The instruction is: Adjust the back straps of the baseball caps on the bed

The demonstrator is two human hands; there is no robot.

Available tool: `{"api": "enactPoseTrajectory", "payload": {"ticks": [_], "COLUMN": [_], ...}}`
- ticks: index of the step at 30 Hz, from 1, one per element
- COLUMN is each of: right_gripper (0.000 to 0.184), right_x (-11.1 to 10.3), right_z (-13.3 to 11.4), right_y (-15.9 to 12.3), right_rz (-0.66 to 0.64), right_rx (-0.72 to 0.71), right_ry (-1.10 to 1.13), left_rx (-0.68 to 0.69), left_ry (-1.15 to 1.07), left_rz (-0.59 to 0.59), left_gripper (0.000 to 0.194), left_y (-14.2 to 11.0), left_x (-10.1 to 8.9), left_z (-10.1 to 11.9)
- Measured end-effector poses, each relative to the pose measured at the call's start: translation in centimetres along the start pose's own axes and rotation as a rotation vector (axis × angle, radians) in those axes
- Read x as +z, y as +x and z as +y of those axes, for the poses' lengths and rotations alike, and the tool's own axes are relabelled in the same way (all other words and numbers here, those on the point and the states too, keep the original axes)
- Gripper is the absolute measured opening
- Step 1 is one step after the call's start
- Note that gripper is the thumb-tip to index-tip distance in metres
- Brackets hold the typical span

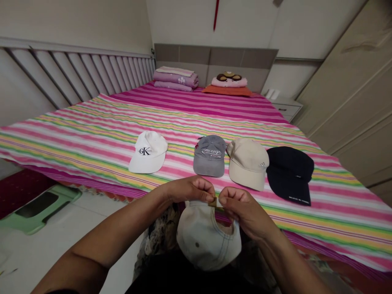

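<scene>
One green stool point(59, 204) on the floor at left, then one white cap point(153, 149) on the striped bed point(92, 134). The left hand point(196, 190) has its fingers pinched tight on the back strap point(213, 202) of one pale cap point(197, 232), held just off the bed's near edge. Beyond it sits one gray cap point(210, 161). The right hand point(243, 206) is pinching that strap too. Then one beige cap point(248, 163) and one black cap point(289, 167), so four on the bed.

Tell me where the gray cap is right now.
In the head view, the gray cap lies near the middle on the striped bedspread, between the white cap to its left and the beige cap close on its right.
</scene>
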State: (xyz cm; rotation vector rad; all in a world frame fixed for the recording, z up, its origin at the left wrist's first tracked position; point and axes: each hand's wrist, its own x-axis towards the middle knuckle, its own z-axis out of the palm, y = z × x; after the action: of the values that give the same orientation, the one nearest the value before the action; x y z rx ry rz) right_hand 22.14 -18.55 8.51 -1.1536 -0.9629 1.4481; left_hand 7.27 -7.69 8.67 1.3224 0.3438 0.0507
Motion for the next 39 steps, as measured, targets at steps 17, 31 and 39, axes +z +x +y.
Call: {"api": "enactPoseTrajectory", "payload": {"ticks": [17,31,39], "right_gripper": [0.029,0.044,0.044], "right_x": [-2.3,-3.8,-4.6], "right_z": [1.3,0.0,-0.3], "right_y": [1.6,2.3,1.2], "right_rz": [-0.129,-0.34,-0.068], "right_rx": [0.073,0.108,-0.09], "right_ry": [0.166,0.266,0.227], "left_rx": [0.053,0.236,0.263], "left_ry": [-0.228,-0.463,-0.367], "left_rz": [0.232,0.075,0.089], "left_gripper": [0.029,0.033,0.034], "left_y": [-0.2,0.4,-0.3], "left_x": [-1.1,-1.6,-1.9], "left_z": [-0.4,-0.1,2.9]}}
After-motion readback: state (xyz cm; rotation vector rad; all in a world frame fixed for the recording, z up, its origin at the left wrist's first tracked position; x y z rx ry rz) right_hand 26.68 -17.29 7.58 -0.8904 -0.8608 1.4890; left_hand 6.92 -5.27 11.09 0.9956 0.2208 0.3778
